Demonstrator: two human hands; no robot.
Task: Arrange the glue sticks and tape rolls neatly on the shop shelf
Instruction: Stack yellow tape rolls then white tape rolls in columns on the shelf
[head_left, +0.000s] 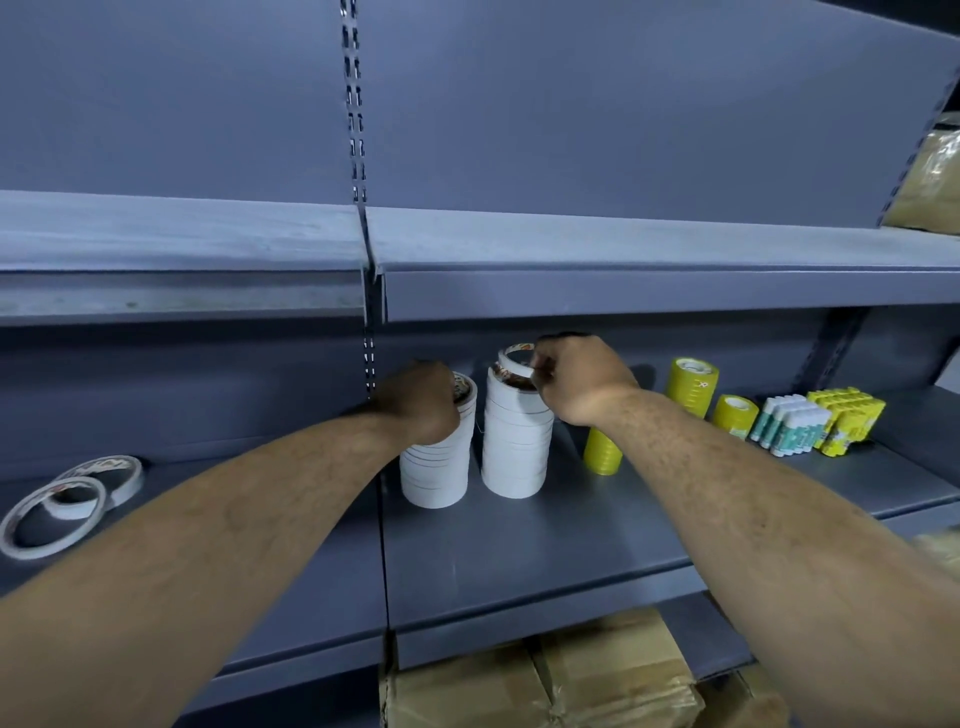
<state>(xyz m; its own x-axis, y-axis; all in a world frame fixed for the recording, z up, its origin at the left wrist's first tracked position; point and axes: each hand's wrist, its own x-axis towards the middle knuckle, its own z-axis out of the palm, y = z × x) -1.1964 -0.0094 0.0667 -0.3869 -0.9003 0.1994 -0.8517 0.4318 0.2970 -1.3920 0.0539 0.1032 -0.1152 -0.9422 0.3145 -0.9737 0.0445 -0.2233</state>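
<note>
Right fingers (543, 358) pinching tape roll (511, 365), left hand (421, 400) apparently gripping stack (434, 478)

Right hand (576, 384) pinches tape roll (511, 366) over right stack (514, 447); left hand (421, 400) grips left stack (434, 478).

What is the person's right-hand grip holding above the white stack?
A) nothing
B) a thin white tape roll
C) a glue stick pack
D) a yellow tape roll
B: the right-hand grip pinches a thin white tape roll, tilted, just over the right white stack.
</note>
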